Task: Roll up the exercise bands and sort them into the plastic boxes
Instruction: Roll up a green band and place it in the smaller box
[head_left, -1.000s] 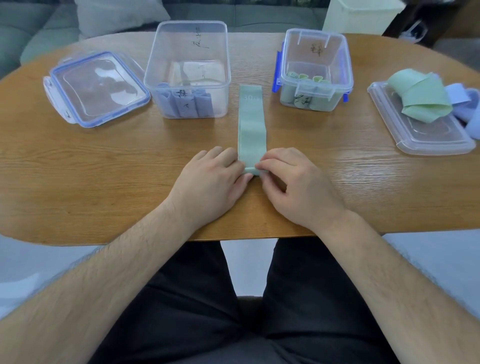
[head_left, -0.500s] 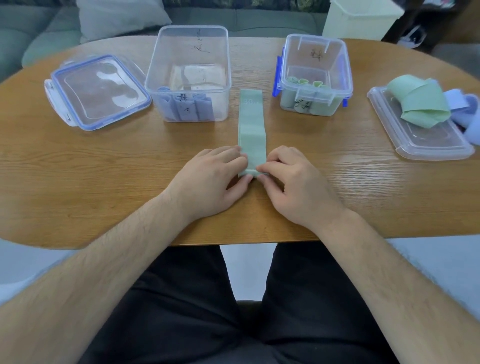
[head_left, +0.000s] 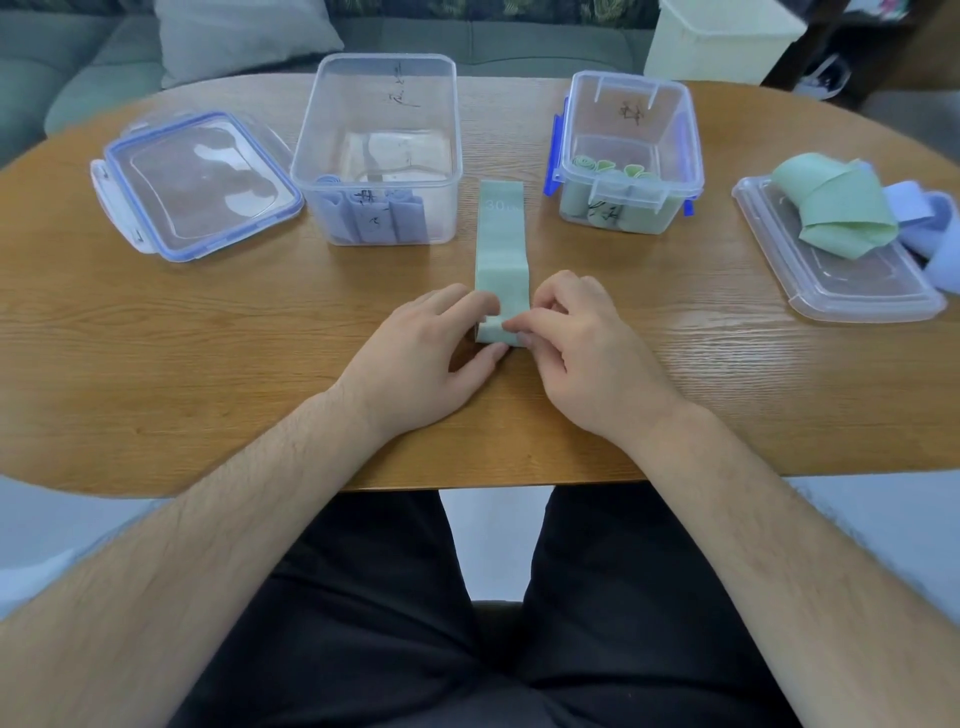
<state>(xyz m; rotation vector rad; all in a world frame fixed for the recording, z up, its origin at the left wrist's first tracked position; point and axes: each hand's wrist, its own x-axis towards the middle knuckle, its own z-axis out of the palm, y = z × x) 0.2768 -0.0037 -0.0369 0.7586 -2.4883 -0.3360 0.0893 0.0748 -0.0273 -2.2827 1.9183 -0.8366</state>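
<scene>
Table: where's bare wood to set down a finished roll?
Bare wood lies near-left, between the blue-clipped lid, the left hand and the table edge, and near-right, between the right hand and the clear lid. Crowded: the gap between the purple-roll box and the green-roll box holds the green band, and loose bands lie on the clear lid.

Centre: pale green flat elastic band (head_left: 501, 244), white "30" printed on it. tall clear plastic box (head_left: 376, 104): black marker scrawl, lavender rolled bands (head_left: 371, 218) inside. smaller clear plastic box (head_left: 631, 130): blue clips, green rolled bands (head_left: 605, 205). flat clear plastic lid (head_left: 192, 184): blue rim. oval wooden table (head_left: 208, 338): orange-brown, darker grain streaks.
</scene>
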